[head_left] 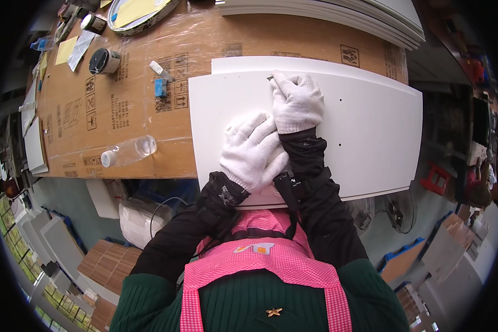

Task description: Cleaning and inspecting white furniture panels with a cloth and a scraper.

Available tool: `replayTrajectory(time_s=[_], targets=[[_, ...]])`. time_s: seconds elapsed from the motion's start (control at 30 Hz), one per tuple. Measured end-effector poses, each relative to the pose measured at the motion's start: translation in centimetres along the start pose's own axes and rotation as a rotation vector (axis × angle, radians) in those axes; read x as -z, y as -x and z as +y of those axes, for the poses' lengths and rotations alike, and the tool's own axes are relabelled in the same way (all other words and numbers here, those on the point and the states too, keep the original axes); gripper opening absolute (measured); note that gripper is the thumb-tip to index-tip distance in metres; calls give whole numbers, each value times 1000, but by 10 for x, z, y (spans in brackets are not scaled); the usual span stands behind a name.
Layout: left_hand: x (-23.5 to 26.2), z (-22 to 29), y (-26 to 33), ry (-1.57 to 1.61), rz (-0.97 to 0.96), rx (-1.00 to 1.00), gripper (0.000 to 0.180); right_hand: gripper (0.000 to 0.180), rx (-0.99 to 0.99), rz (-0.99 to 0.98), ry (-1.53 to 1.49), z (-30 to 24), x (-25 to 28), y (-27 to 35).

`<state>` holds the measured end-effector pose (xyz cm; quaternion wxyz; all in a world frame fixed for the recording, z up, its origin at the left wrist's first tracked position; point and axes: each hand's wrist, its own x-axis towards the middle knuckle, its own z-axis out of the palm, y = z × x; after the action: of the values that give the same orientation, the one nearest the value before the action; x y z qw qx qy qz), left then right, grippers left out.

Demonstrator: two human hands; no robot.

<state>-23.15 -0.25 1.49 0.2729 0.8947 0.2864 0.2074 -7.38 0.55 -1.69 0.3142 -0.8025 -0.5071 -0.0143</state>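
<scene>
A white panel (pixel 371 127) lies in front of me, with two small dark holes in its right half. Another white panel (pixel 243 63) shows from beneath its far edge. My left hand (pixel 253 150), in a white knit glove, rests on the top panel with its fingers stretched out. Close to the panel's far edge, my right hand (pixel 297 102), gloved alike, is closed in a pinch. A small dark tip pokes out at its fingertips; what it belongs to is hidden.
Cardboard with printed marks covers the table (pixel 122 110). On the left are a clear bottle (pixel 130 151), a blue block (pixel 160 87) and a dark-lidded jar (pixel 104 61). A stack of white panels (pixel 337 14) stands at the far side. A red stool (pixel 436 178) is at right.
</scene>
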Motion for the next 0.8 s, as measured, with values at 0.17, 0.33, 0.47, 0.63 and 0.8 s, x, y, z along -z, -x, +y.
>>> replayTrajectory(time_s=[0.17, 0.33, 0.47, 0.63, 0.8], targets=[[1, 0, -1, -4, -13, -13, 47, 28, -56, 33, -27, 0, 0, 2], [1, 1, -1, 0, -5, -6, 48, 28, -18, -1, -19, -3, 3, 0], [2, 1, -2, 9, -4, -22, 48, 29, -35, 43, -14, 1, -1, 2], [2, 1, -2, -1, -4, -3, 47, 28, 6, 17, 16, -3, 2, -1], [2, 2, -2, 0, -10, -4, 47, 28, -28, 25, 0, -1, 1, 1]])
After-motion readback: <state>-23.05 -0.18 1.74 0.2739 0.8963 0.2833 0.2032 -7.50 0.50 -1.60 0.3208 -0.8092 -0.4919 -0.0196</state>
